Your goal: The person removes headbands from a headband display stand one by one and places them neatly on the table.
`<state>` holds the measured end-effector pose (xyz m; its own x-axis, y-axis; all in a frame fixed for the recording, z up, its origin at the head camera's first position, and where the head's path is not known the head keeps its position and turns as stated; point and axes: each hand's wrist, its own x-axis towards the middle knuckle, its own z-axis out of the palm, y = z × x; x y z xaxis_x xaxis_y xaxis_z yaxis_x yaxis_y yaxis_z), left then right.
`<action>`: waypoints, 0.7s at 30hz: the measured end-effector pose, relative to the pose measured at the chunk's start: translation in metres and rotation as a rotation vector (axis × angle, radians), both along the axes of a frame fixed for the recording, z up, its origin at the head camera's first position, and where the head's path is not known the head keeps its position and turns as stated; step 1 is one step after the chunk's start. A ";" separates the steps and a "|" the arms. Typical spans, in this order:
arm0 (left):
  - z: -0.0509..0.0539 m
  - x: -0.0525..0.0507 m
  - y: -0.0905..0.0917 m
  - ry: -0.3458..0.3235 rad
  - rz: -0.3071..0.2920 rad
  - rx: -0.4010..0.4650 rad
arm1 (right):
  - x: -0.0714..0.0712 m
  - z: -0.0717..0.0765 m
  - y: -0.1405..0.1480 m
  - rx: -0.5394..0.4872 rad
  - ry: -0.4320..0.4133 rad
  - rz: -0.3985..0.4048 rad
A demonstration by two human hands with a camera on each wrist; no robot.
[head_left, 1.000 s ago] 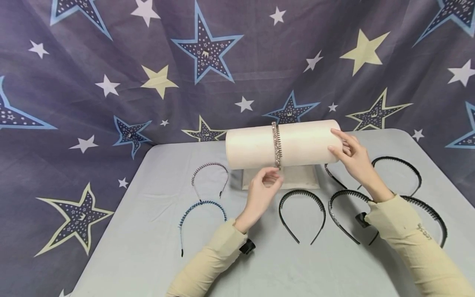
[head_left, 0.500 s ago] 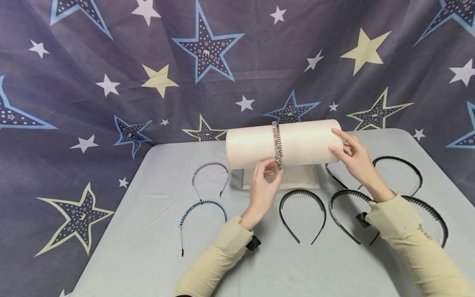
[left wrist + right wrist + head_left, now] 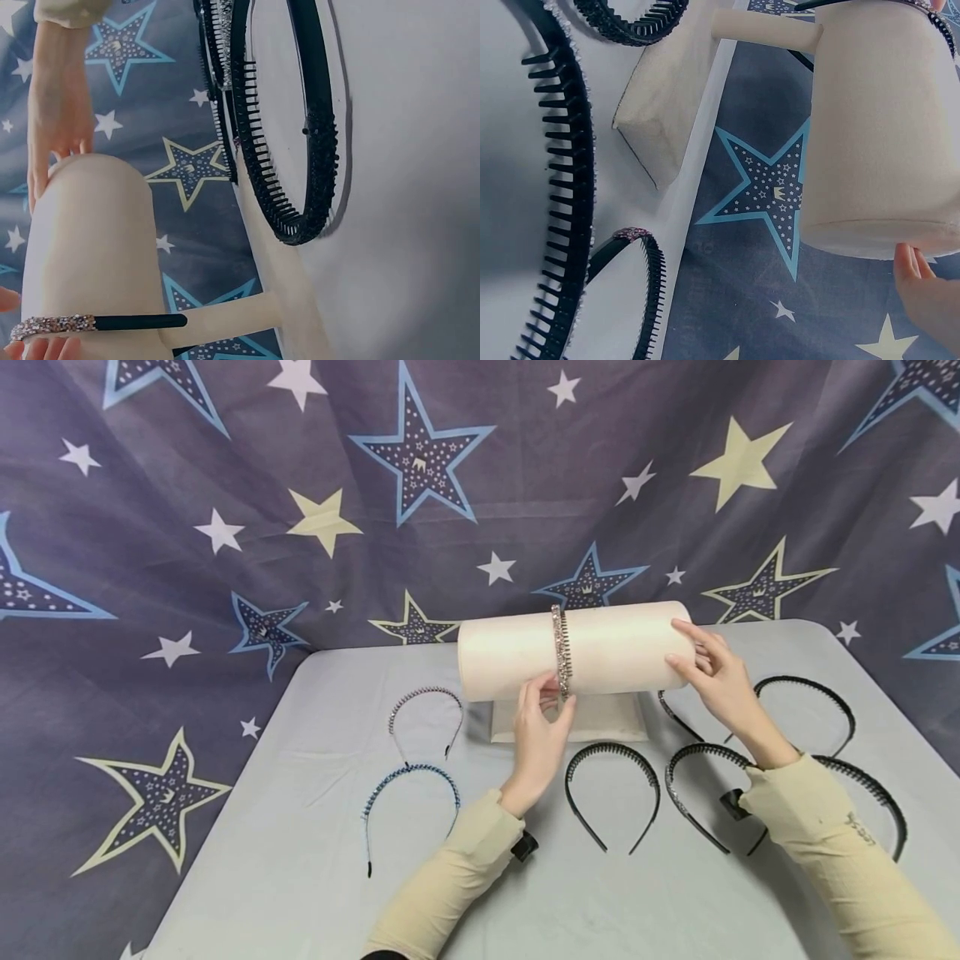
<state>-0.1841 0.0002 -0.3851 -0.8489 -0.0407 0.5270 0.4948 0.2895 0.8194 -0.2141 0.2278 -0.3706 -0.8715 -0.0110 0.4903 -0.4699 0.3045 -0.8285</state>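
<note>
A cream padded cylinder forms the top of a headband display stand (image 3: pixel 622 647), raised on a post above a block base. Around its middle sits a rhinestone headband (image 3: pixel 561 643) with comb teeth. My left hand (image 3: pixel 538 739) pinches the lower front of this headband, fingers on its left side and thumb on its right. In the left wrist view, fingertips (image 3: pixel 56 349) show beside the rhinestones (image 3: pixel 56 324). My right hand (image 3: pixel 720 681) holds the cylinder's right end, thumb in front and index finger higher up. Its other fingers are partly hidden at the end face.
A pink headband (image 3: pixel 424 691) and a blue headband (image 3: pixel 412 768) lie on the left of the grey-covered table (image 3: pixel 285 827). A black toothed headband (image 3: pixel 611 748) lies in front of the stand, with several more at right. A star-patterned curtain (image 3: pixel 450 560) hangs behind.
My left hand has moved up and slightly right, bringing its fingers from below the rhinestone headband onto its lower front. The right hand stays on the cylinder's end.
</note>
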 end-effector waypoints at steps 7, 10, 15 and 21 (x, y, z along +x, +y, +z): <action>-0.003 -0.004 0.006 0.049 0.056 -0.008 | 0.000 0.001 -0.001 -0.019 0.007 0.020; -0.004 -0.005 0.007 0.077 0.079 -0.012 | 0.000 0.001 0.000 -0.019 0.011 0.020; -0.005 -0.008 0.009 0.119 0.111 -0.038 | -0.001 0.002 0.000 -0.020 0.012 0.023; -0.007 -0.012 0.011 0.174 0.151 -0.072 | -0.001 0.002 0.000 -0.028 -0.003 0.024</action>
